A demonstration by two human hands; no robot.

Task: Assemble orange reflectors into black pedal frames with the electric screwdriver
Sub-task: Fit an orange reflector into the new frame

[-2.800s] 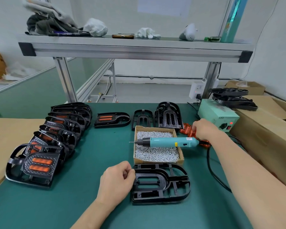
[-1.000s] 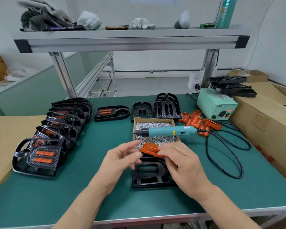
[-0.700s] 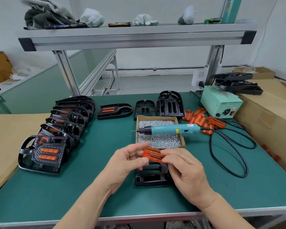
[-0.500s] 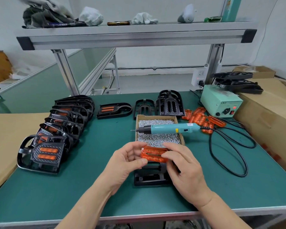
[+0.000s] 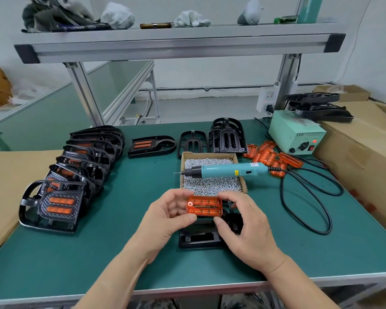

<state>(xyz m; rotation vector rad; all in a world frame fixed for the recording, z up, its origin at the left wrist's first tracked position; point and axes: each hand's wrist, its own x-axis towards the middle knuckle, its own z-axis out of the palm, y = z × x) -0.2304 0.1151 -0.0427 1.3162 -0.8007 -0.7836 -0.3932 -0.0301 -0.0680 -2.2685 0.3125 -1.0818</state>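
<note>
Green worktop [image 5: 143, 181], front edge: left hand [image 5: 165, 217] and right hand [image 5: 245, 228] pinch the orange reflector [image 5: 204, 206] over the black pedal frame [image 5: 198, 238]; lowered crooked, it could jam.

Kind of place: a small-parts assembly workshop is indicated, laid out as a hand-work station.
Work surface: a green-matted workbench [image 5: 143, 253] is seen, with an open cardboard box of screws [image 5: 207, 154] set on it.
Tool: a corded electric screwdriver [image 5: 227, 171] is laid across the box of screws; a mint-green power supply [image 5: 296, 139] with a knob and a red switch is placed behind and to the right of the box.
Batch work: finished pedals [image 5: 76, 170] are lined up in an overlapping row left of the box; bare black pedal frames [image 5: 228, 139] are stood just behind it; loose orange reflectors [image 5: 270, 157] are heaped to its right.
Fittings: an aluminium-profile shelf [image 5: 178, 44] is mounted above and behind the box, with work gloves [image 5: 191, 18] laid on it.
Stock: cardboard cartons [image 5: 354, 157] are ranged well to the right of the box.
</note>
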